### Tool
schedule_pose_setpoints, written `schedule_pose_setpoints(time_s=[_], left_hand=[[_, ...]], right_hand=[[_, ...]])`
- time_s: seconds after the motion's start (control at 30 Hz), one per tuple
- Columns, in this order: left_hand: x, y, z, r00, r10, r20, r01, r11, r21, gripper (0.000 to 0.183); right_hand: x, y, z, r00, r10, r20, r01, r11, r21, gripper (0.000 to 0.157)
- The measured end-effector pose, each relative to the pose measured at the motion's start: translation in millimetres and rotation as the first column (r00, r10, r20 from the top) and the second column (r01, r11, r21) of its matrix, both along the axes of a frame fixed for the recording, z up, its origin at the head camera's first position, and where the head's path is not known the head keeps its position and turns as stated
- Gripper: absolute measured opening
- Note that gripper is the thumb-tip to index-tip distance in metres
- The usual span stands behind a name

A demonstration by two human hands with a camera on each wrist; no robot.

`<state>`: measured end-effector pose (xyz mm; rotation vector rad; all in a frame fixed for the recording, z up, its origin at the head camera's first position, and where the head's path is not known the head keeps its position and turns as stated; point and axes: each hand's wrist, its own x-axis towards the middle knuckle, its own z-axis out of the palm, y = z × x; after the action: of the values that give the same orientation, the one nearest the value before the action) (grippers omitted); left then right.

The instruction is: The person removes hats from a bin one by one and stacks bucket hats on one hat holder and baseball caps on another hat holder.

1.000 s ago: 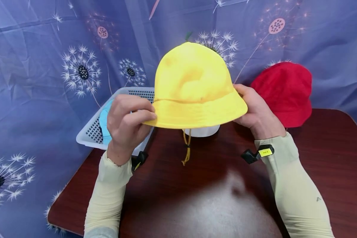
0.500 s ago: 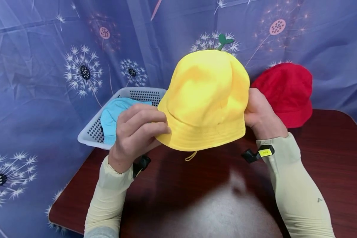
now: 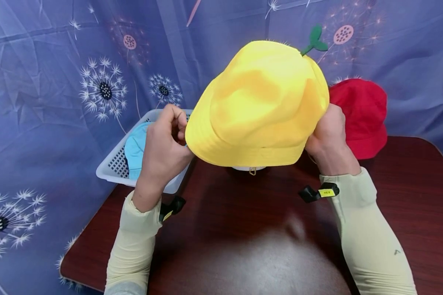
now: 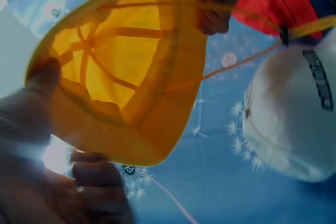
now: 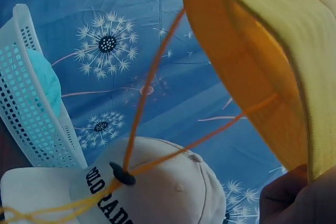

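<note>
A yellow bucket hat [image 3: 258, 106] with a green sprout on its crown is held up over the table, tilted to the right. My right hand [image 3: 328, 135] grips its right brim edge. My left hand [image 3: 166, 151] holds the left edge; in the left wrist view its thumb [image 4: 44, 80] lies against the inner brim, the other fingers curled outside. The hat's hollow inside and orange-yellow chin cord [image 5: 157, 77] with a black toggle [image 5: 122, 173] show in the wrist views. Behind the hat stands a white cap [image 5: 168, 182] with dark lettering, mostly hidden in the head view.
A white perforated basket [image 3: 114, 174] with a light blue hat [image 3: 134, 149] inside stands at the back left. At the back right is a red hat [image 3: 365, 119]. The dark wooden table [image 3: 221, 213] meets a blue dandelion-print curtain [image 3: 214, 45].
The yellow hat has tipped and turned so its crown and sprout lean right. It dipped, then rose again. My left hand has shifted its hold and rolled at the brim.
</note>
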<state>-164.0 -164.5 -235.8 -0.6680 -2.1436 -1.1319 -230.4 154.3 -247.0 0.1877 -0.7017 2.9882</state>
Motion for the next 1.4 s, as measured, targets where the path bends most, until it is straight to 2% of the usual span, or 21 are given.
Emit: schedule_pose_setpoints(time_s=[0.03,0.07,0.13,0.2,0.23,0.3,0.33,0.4,0.47,0.5,0.53,0.57,0.6,0.67,0.77,0.83,0.9,0.97,1.07,1.17,1.4], left_hand=[[-0.8,-1.6,0.2,0.995,-0.016,0.097,0.016,1.0,0.006,0.019],[-2.1,-2.7,0.1,0.98,-0.046,0.191,0.042,0.999,0.027,0.015],[-5.3,-4.3,-0.2,0.935,-0.129,0.332,0.104,0.99,0.091,0.01],[-9.0,-4.2,-0.6,0.88,-0.265,0.395,0.196,0.959,0.207,0.014],[-10.4,-3.5,-1.0,0.848,-0.347,0.4,0.247,0.927,0.282,0.018],[-12.7,-0.4,-2.2,0.79,-0.485,0.375,0.315,0.846,0.431,0.024],[-13.5,2.1,-2.6,0.759,-0.549,0.349,0.332,0.788,0.518,0.026],[-14.2,7.1,-3.2,0.701,-0.653,0.287,0.33,0.653,0.681,0.034],[-15.7,11.3,-4.4,0.667,-0.711,0.22,0.301,0.528,0.794,0.042],[-16.4,12.8,-5.0,0.658,-0.729,0.19,0.281,0.472,0.836,0.045],[-16.7,13.9,-5.5,0.656,-0.735,0.171,0.264,0.436,0.86,0.047],[-17.2,14.8,-6.3,0.661,-0.732,0.164,0.251,0.422,0.871,0.046],[-18.0,16.0,-7.2,0.675,-0.72,0.161,0.239,0.42,0.875,0.046],[-19.7,19.0,-9.1,0.717,-0.677,0.167,0.21,0.438,0.874,0.045],[-23.0,25.1,-12.6,0.802,-0.575,0.162,0.166,0.474,0.865,0.038],[-25.2,28.5,-15.1,0.848,-0.51,0.145,0.153,0.497,0.854,0.035],[-27.0,30.9,-17.4,0.882,-0.457,0.114,0.163,0.524,0.836,0.035],[-29.2,32.5,-19.3,0.904,-0.419,0.081,0.182,0.551,0.814,0.038],[-33.1,35.1,-21.4,0.919,-0.392,0.029,0.217,0.568,0.794,0.04],[-36.9,39.6,-23.2,0.926,-0.378,-0.002,0.233,0.565,0.791,0.038],[-43.1,56.6,-23.7,0.908,-0.416,-0.043,0.292,0.557,0.777,0.035]], right_hand=[[0.1,-0.8,0.5,1.0,-0.011,-0.015,0.01,1.0,-0.018,0.029],[0.1,-1.6,1.1,0.999,-0.014,-0.03,0.013,0.999,-0.041,0.03],[-0.3,-3.0,2.3,0.998,-0.022,-0.054,0.017,0.997,-0.075,0.032],[-0.5,-4.3,3.3,0.997,-0.045,-0.064,0.04,0.997,-0.073,0.033],[-0.7,-4.9,3.8,0.996,-0.059,-0.065,0.055,0.996,-0.065,0.033],[-1.2,-6.0,4.7,0.993,-0.089,-0.071,0.086,0.995,-0.045,0.034],[-1.5,-6.6,5.2,0.991,-0.109,-0.076,0.107,0.994,-0.034,0.034],[-2.4,-7.6,6.0,0.982,-0.165,-0.087,0.166,0.986,0.001,0.038],[-2.7,-8.5,6.2,0.973,-0.213,-0.094,0.217,0.976,0.036,0.041],[-2.6,-9.2,5.9,0.967,-0.238,-0.096,0.244,0.968,0.06,0.041],[-2.7,-10.1,5.5,0.96,-0.263,-0.097,0.271,0.958,0.09,0.042],[-2.6,-11.0,4.8,0.953,-0.285,-0.099,0.296,0.947,0.126,0.042],[-2.1,-12.1,4.1,0.949,-0.299,-0.101,0.312,0.937,0.159,0.041],[-1.2,-15.0,2.6,0.939,-0.326,-0.11,0.343,0.91,0.231,0.04],[0.2,-19.8,1.0,0.926,-0.347,-0.147,0.376,0.876,0.304,0.041],[1.7,-22.7,0.1,0.922,-0.344,-0.179,0.386,0.859,0.336,0.04],[3.3,-25.4,-0.6,0.918,-0.336,-0.213,0.393,0.849,0.354,0.04],[5.1,-27.5,-0.7,0.911,-0.326,-0.252,0.402,0.837,0.371,0.04],[8.3,-29.2,-0.4,0.894,-0.327,-0.308,0.432,0.813,0.391,0.04],[13.3,-27.8,0.8,0.879,-0.347,-0.326,0.46,0.796,0.393,0.04],[25.6,-17.6,3.5,0.864,-0.4,-0.307,0.495,0.786,0.37,0.035]])
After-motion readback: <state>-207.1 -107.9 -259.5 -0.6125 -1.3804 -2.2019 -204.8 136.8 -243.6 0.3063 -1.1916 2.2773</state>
